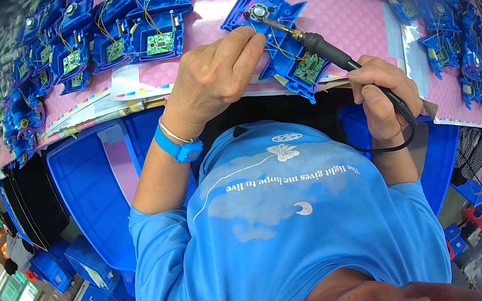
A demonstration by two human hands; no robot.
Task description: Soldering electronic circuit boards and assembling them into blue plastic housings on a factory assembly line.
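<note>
Fingertips point(248, 39) touching blue housing point(274, 38)

We're in a bright blue long-sleeved shirt point(285, 231), sleeves pushed up past the elbows. White curved line, a small emblem, a crescent and one row of white lettering on the chest. Behind the left hand point(213, 76) fingers: blue wristband point(178, 150) and thin silver bangle point(174, 134). Right hand point(383, 93) bare.
</note>
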